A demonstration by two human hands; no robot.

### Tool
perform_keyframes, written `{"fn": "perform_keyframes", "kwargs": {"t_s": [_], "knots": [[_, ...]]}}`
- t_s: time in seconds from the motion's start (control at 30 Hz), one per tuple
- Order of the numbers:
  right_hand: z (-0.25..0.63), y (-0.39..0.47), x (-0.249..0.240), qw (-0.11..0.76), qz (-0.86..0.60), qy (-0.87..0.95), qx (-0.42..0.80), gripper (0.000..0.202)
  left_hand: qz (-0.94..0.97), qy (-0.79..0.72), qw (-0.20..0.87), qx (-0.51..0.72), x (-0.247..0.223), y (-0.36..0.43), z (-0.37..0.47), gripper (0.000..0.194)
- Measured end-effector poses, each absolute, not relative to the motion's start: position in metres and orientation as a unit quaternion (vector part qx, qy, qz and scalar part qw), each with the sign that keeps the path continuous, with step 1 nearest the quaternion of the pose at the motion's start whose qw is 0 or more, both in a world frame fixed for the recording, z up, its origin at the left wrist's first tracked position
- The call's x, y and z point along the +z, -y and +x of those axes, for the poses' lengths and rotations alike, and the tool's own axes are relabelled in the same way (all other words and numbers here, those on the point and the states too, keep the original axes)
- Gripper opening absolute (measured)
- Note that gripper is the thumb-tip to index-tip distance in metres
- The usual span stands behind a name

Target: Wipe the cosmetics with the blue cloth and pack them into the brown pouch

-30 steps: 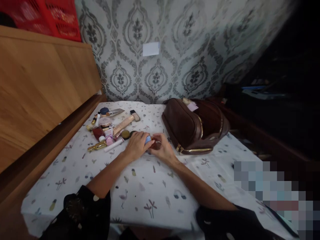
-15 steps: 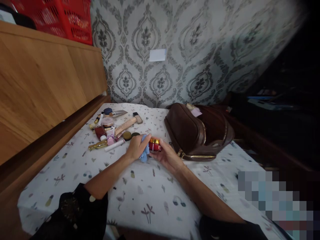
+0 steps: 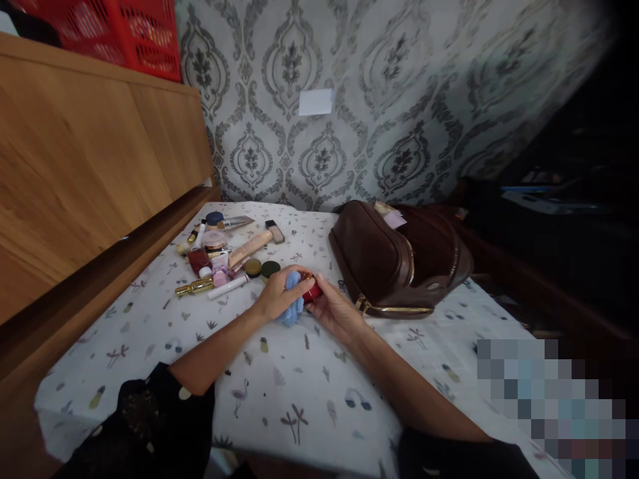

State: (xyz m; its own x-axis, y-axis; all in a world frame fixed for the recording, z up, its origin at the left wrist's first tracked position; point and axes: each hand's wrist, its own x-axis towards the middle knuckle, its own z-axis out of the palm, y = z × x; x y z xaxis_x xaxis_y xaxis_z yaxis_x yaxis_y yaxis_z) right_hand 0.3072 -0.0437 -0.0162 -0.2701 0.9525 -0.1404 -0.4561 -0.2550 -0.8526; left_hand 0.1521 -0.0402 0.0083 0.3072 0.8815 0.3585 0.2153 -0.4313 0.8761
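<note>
A small red jar [image 3: 313,291] is between my two hands, above the printed white cloth of the table [image 3: 284,372]. My left hand [image 3: 277,296] is closed on a light blue cloth [image 3: 292,309], its thumb reaching over to the jar. My right hand [image 3: 337,311] grips the jar from the right side. Fingers cover much of the jar. Just behind my left hand lie a dark green round lid or jar [image 3: 270,270] and an olive-gold one [image 3: 253,268].
Cosmetics, among them a beige tube [image 3: 251,249], a gold bottle [image 3: 194,287] and a white tube [image 3: 228,287], lie at the back left. An open brown bag [image 3: 372,256] stands back right. A wooden cabinet [image 3: 100,146] borders the left side, under a red basket [image 3: 152,40].
The jar has turned in my hands, and its gold part is now mostly covered. My left thumb and the blue cloth have moved slightly right, over the jar. The view has shifted slightly.
</note>
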Motion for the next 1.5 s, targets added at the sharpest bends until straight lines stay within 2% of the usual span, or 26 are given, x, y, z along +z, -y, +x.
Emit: {"fn": "perform_keyframes", "kwargs": {"t_s": [0.17, 0.3, 0.57, 0.7, 0.93, 1.13, 1.33, 1.5], "knots": [[0.307, 0.048, -0.011, 0.438, -0.32, 0.339, 0.768, 0.029, 0.712, -0.438, 0.272, 0.477, 0.012, 0.045, 0.154, 0.027], [0.306, 0.052, -0.008, 0.418, -0.304, 0.314, 0.796, 0.029, 0.716, -0.441, 0.234, 0.487, 0.011, 0.043, 0.152, 0.033], [0.305, 0.055, -0.008, 0.403, -0.26, 0.366, 0.798, 0.037, 0.668, -0.413, 0.314, 0.534, 0.01, 0.036, 0.144, 0.053], [0.305, 0.054, -0.01, 0.399, -0.266, 0.385, 0.789, 0.04, 0.658, -0.413, 0.322, 0.541, 0.011, 0.032, 0.142, 0.057], [0.306, 0.052, -0.009, 0.487, -0.362, 0.416, 0.678, 0.044, 0.654, -0.467, 0.237, 0.546, 0.012, 0.024, 0.139, 0.039], [0.302, 0.051, -0.014, 0.481, -0.408, 0.517, 0.579, 0.048, 0.644, -0.454, 0.205, 0.58, 0.014, 0.022, 0.139, 0.021], [0.303, 0.047, -0.021, 0.491, -0.396, 0.542, 0.555, 0.048, 0.788, -0.373, 0.182, 0.454, 0.007, 0.033, 0.146, 0.02], [0.305, 0.043, -0.024, 0.507, -0.405, 0.557, 0.518, 0.051, 0.791, -0.4, 0.199, 0.417, 0.004, 0.036, 0.148, 0.018]]}}
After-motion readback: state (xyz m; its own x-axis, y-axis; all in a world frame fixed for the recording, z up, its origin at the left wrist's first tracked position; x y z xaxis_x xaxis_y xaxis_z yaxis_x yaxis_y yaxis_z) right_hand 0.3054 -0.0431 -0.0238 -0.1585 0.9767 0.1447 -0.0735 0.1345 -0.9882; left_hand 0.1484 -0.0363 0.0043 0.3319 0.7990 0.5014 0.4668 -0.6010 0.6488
